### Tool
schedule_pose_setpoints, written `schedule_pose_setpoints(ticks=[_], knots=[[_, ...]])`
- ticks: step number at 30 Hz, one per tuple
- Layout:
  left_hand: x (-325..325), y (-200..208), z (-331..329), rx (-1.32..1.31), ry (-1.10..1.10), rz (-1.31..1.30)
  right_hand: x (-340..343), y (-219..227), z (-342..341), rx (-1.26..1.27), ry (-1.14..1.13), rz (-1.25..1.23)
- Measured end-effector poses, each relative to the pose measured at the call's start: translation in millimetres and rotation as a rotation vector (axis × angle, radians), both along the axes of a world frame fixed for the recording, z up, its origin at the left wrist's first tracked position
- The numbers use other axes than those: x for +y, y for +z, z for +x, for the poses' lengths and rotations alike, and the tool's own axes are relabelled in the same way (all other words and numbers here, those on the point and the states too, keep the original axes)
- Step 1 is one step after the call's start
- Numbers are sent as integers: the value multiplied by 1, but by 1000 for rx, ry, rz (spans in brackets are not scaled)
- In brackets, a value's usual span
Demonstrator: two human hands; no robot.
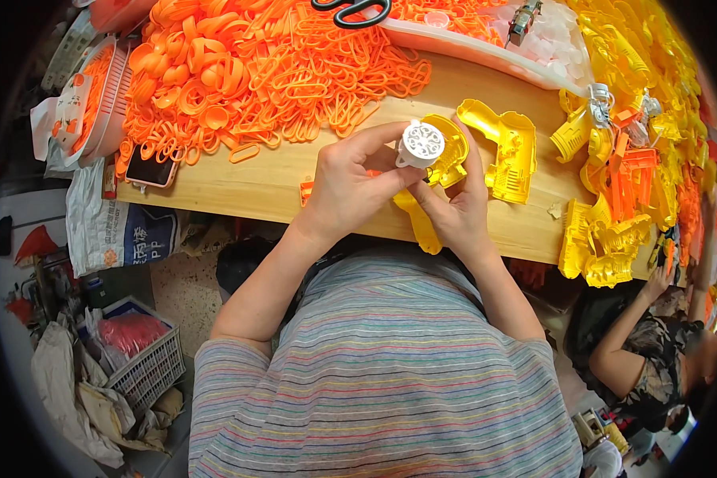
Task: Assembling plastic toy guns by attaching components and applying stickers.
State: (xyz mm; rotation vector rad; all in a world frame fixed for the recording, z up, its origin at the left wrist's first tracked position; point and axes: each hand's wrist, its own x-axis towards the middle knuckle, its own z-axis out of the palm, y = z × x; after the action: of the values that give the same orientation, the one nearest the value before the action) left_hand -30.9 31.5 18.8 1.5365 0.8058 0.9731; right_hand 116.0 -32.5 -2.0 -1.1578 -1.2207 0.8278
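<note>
Over the table's near edge, my left hand [346,187] pinches a white round plastic part [422,142] with a cut-out scroll pattern on its face. My right hand [460,219] grips a yellow pistol-shaped plastic shell half [417,225], its grip pointing down toward me. The white part is against the rounded end of this shell; whether it is seated inside cannot be told. A second yellow shell half [511,155] lies on the wood just right of my hands, its ribbed inside facing up. A small orange piece [306,193] lies beside my left wrist.
Orange plastic loops and rings [255,72] are heaped at the far left, beside a phone [151,167]. Black-handled scissors [352,11] lie near a translucent tray [486,56] of white discs. Yellow shells [613,231] pile up at right, where another person [653,350] works.
</note>
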Motion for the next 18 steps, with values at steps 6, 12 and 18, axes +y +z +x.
schedule_pose_setpoints(ticks=[6, 12, 18], knots=[[2, 10, 3, 170, -48, 4, 3, -5, 3, -24, 23, 18], [1, 2, 6, 46, -44, -116, 4, -5, 2, -33, 10, 28], [1, 6, 7, 57, -84, -151, 1, -5, -2, -135, -52, 53]])
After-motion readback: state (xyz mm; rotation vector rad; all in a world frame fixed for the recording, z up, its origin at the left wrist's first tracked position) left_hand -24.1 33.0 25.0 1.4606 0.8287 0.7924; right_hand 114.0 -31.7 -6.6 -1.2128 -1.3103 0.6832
